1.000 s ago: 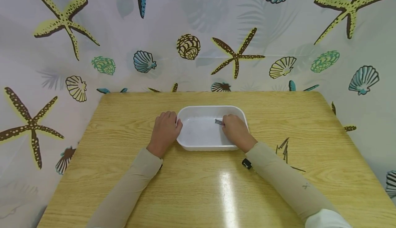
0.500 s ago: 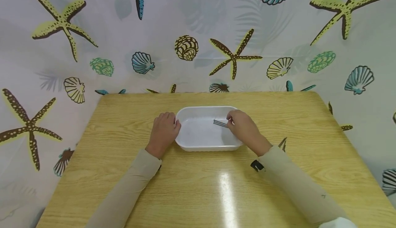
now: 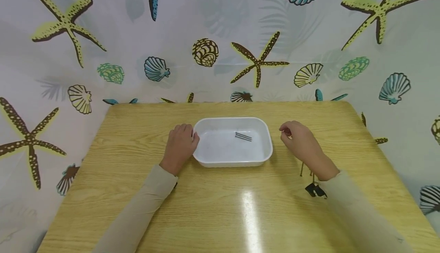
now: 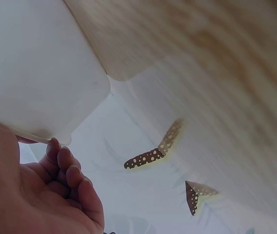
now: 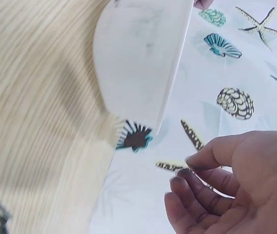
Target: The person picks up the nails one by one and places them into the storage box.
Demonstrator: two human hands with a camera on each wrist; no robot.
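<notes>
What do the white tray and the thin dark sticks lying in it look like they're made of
The white tray looks like thin moulded plastic: smooth, faintly glossy walls, rounded corners and a rolled rim. The thin dark sticks look like metal, perhaps nails or pins: straight, grey and slender, though too small to be sure.

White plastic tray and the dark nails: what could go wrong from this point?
1. The left hand only rests against the white plastic tray at its left end; a knock from the other side could slide this light-looking container.
2. Loose dark nails lie partly hidden under the right hand and its wrist, so the sleeve may sweep them across the wooden table.
</notes>
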